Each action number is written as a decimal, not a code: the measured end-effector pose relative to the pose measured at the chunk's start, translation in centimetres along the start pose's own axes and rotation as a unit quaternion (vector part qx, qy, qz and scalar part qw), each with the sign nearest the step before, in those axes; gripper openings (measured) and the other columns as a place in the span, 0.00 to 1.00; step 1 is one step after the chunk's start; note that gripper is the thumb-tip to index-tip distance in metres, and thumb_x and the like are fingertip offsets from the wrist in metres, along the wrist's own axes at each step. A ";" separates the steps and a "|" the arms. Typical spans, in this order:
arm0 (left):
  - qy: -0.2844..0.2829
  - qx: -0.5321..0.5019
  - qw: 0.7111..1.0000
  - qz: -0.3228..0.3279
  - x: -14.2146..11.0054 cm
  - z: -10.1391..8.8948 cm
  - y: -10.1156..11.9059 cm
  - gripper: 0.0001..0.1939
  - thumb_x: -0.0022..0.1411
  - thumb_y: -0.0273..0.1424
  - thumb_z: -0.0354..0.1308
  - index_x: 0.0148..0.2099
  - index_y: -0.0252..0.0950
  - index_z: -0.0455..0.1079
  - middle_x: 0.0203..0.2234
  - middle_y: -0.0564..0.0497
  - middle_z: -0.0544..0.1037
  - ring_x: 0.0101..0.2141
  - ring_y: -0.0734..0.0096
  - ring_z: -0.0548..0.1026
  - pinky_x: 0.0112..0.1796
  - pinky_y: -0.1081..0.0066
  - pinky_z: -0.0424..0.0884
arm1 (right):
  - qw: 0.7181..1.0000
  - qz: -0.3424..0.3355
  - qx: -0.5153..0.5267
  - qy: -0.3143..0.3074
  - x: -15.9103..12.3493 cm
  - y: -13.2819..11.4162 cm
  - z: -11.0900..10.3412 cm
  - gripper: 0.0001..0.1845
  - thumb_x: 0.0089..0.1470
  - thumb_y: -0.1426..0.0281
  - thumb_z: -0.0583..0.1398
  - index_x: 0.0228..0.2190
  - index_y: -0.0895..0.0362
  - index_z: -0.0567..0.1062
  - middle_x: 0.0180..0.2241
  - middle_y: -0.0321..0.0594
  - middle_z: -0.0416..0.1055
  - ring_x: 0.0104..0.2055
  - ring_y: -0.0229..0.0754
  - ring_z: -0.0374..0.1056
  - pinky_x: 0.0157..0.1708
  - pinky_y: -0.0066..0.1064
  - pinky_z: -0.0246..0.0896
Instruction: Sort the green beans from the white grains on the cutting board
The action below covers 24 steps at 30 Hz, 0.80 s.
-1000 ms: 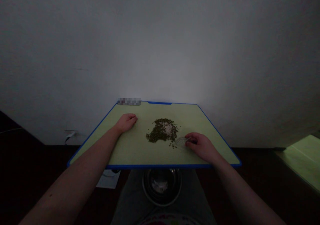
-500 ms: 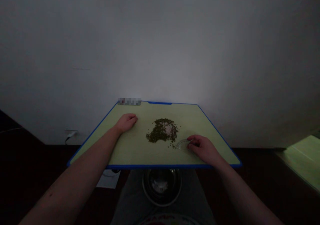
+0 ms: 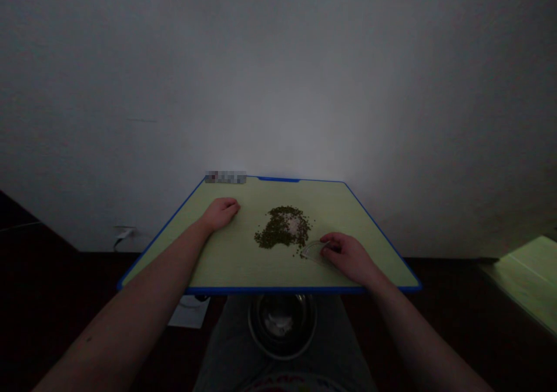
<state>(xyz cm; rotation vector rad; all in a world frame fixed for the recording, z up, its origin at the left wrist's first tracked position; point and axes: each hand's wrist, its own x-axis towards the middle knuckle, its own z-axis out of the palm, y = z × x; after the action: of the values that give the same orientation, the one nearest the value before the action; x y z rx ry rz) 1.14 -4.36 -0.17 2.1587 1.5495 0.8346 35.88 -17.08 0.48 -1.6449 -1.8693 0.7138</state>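
steel bowl (image 3: 282, 355): one, just below near edge of blue-rimmed cutting board (image 3: 278, 290)
right hand (image 3: 348, 258): fingers together, clamped on clear plastic piece (image 3: 312, 251)
clear plastic piece: one, on board, long axis roughly left-right, right hand nearer
left hand (image 3: 221, 213): on board, fingers curled together, holding nothing
pile of green beans (image 3: 281, 228): one, between hands, just left of plastic piece

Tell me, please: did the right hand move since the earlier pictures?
Yes: against the picture from half a second ago, the right hand has shifted left, closer to the pile of green seeds on the fixed cutting board.
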 end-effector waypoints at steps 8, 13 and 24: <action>-0.005 -0.015 1.000 -0.009 -0.1 -0.1 0.4 0.14 0.52 0.36 0.46 0.19 0.36 0.59 0.12 0.57 0.59 0.20 0.74 0.60 0.23 0.73 0.54 | 1.000 -0.014 0.000 -0.022 -0.1 -0.8 0.4 0.13 0.45 0.70 0.55 0.36 0.58 0.71 0.23 0.36 0.71 0.25 0.37 0.65 0.25 0.27 0.56; 0.000 -0.011 1.000 0.002 0.1 0.0 0.2 0.15 0.52 0.37 0.45 0.18 0.36 0.58 0.13 0.57 0.59 0.20 0.74 0.60 0.23 0.73 0.54 | 0.999 -0.018 -0.010 -0.027 -0.4 -1.5 0.6 0.13 0.46 0.69 0.56 0.36 0.56 0.72 0.24 0.36 0.72 0.25 0.37 0.65 0.25 0.27 0.55; -0.007 -0.012 1.000 -0.015 0.2 0.0 0.3 0.14 0.51 0.38 0.45 0.19 0.36 0.59 0.13 0.56 0.59 0.20 0.74 0.59 0.22 0.74 0.54 | 1.000 -0.004 0.008 -0.026 -1.5 -0.1 -0.3 0.13 0.47 0.68 0.55 0.36 0.57 0.71 0.23 0.35 0.70 0.23 0.37 0.64 0.22 0.26 0.53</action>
<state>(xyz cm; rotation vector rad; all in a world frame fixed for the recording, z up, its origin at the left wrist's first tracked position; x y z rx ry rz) 1.37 -4.23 0.09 2.1156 1.5532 0.8216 36.14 -18.62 0.66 -1.6218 -1.8994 0.7728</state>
